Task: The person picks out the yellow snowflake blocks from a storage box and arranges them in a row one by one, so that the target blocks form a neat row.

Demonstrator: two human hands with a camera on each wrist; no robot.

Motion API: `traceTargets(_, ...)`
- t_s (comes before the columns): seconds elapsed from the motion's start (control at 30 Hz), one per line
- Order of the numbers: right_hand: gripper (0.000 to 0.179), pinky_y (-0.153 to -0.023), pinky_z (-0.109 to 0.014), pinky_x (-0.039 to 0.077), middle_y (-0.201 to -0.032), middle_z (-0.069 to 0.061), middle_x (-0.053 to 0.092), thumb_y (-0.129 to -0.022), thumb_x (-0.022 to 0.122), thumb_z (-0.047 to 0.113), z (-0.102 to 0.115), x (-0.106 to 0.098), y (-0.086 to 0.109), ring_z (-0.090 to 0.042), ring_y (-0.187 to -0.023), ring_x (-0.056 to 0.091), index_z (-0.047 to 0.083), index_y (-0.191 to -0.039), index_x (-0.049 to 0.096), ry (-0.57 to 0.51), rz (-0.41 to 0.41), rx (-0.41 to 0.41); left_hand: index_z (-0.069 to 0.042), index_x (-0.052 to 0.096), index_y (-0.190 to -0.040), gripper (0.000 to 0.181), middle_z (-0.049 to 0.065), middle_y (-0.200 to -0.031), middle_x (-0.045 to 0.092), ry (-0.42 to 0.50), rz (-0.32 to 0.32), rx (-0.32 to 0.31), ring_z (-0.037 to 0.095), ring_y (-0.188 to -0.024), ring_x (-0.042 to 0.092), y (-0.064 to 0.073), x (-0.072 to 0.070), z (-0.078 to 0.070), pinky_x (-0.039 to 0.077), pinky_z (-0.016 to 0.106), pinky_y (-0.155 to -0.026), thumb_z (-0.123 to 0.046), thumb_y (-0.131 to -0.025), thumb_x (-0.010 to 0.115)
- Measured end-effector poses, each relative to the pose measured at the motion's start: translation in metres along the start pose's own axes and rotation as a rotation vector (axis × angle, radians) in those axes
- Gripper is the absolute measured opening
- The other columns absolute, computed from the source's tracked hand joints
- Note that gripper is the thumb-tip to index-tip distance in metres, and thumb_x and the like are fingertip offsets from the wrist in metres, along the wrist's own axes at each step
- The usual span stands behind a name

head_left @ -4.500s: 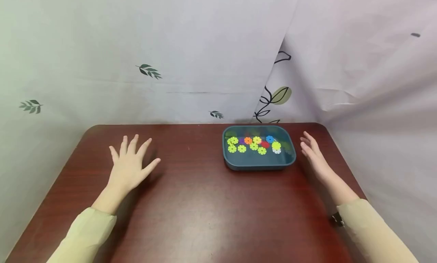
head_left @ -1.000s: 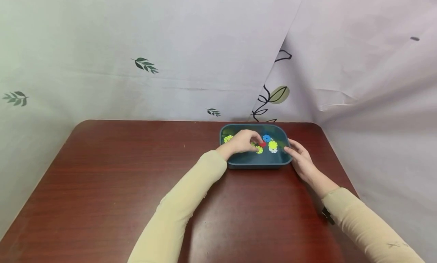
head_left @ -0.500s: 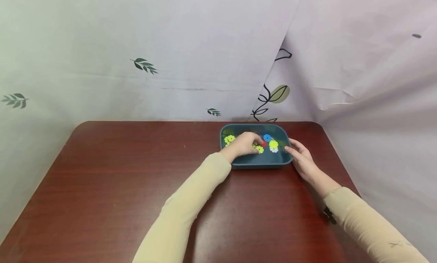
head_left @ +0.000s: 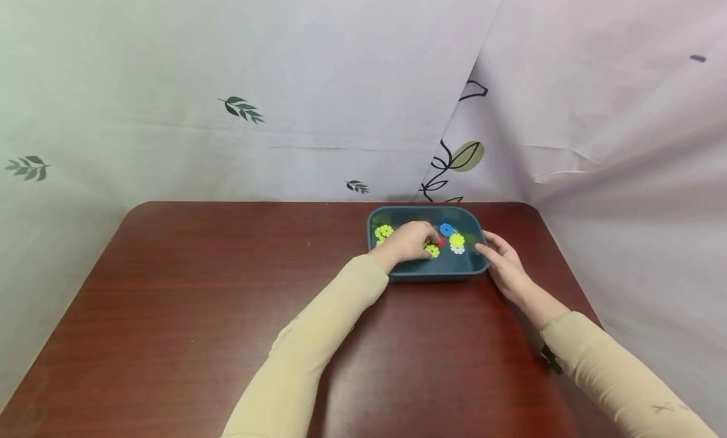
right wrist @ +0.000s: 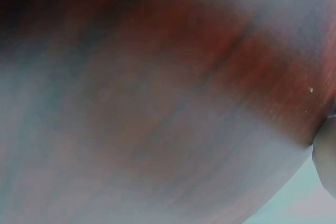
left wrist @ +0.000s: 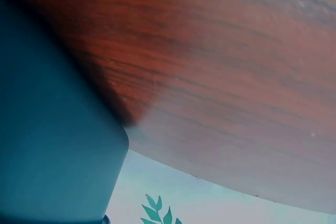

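Note:
In the head view a dark blue-green plastic tray (head_left: 434, 276) stands on the table, holding several flower-shaped plastic discs. My left hand (head_left: 407, 241) reaches down into it from the left, its fingers bent. The fingertips are at a red disc (head_left: 441, 242) and a yellow-green disc (head_left: 433, 252); whether they pinch either is not clear. My right hand (head_left: 505, 267) grips the tray's right end, thumb over the rim and fingers outside. A blue disc (head_left: 446, 230) and a yellow disc (head_left: 457, 240) above a white disc (head_left: 457, 250) lie between the hands. My left hand hides other discs.
The reddish-brown wooden table (head_left: 199, 312) extends left and forward of the tray. A pale cloth (head_left: 312, 78) with leaf prints hangs behind it. The left wrist view shows the tray's outer wall (left wrist: 52, 129); the right wrist view is mostly blurred tabletop (right wrist: 252, 77).
From hovering apart over the table, my left hand has moved right into the tray and my right hand has taken its right end. Over the last second my left fingers shift slightly right among the discs.

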State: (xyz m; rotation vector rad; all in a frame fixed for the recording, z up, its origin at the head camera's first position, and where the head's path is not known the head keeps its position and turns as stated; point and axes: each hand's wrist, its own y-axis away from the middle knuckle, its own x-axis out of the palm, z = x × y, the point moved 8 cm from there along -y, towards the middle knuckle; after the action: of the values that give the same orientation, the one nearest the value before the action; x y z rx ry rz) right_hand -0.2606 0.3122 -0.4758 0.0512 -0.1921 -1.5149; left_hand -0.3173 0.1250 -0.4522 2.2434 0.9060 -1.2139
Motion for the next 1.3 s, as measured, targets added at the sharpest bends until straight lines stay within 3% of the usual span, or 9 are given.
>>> traceTargets(0.43,0.034,-0.092,-0.012,0.056,-0.121,0.012,0.069,-0.109,0.060,0.011,0.002,0.000,0.000,0.002,-0.107,0.067,0.008,-0.141,0.051,-0.007,0.001,-0.018,-0.014,0.077,-0.129,0.034,0.001,-0.132,0.072,-0.093,0.018,0.051,0.015,-0.125,0.065,0.000,0.001,-0.006,0.053,0.029,-0.110,-0.022,-0.097,0.081)
traceTargets(0.7,0.030,-0.092,-0.013,0.056,-0.120,0.013,0.069,-0.109,0.060,0.011,0.002,0.000,0.001,0.001,-0.106,0.067,0.011,-0.138,0.053,-0.005,-0.002,-0.019,-0.015,0.077,-0.128,0.033,0.000,-0.131,0.072,-0.102,0.034,0.058,0.015,-0.124,0.065,-0.002,0.004,-0.006,0.053,0.031,-0.110,-0.026,-0.097,0.081)
traceTargets(0.9,0.029,-0.092,-0.012,0.056,-0.119,0.012,0.070,-0.109,0.060,0.011,0.002,0.000,0.001,0.001,-0.105,0.067,0.011,-0.137,0.055,-0.002,-0.004,-0.027,-0.014,0.079,-0.123,0.028,0.000,-0.127,0.074,-0.108,0.014,0.051,0.016,-0.120,0.067,0.000,-0.001,-0.008,0.055,0.031,-0.106,-0.024,-0.098,0.079)
traceTargets(1.13,0.028,-0.091,-0.013,0.057,-0.118,0.012,0.071,-0.109,0.060,0.010,0.003,0.001,0.001,0.000,-0.104,0.068,0.010,-0.136,0.056,-0.009,-0.003,-0.038,-0.015,0.083,-0.114,0.018,-0.002,-0.113,0.080,-0.041,-0.023,0.038,0.012,-0.105,0.070,0.001,-0.006,-0.005,0.059,0.029,-0.096,-0.024,-0.099,0.077)
traceTargets(1.3,0.029,-0.091,-0.013,0.057,-0.117,0.011,0.071,-0.109,0.060,0.010,0.002,0.002,0.001,0.000,-0.104,0.069,0.008,-0.137,0.055,-0.008,0.001,-0.037,-0.016,0.085,-0.110,0.016,-0.003,-0.109,0.081,-0.033,-0.061,0.044,0.011,-0.103,0.072,0.003,-0.010,-0.006,0.059,0.028,-0.095,-0.024,-0.101,0.074)
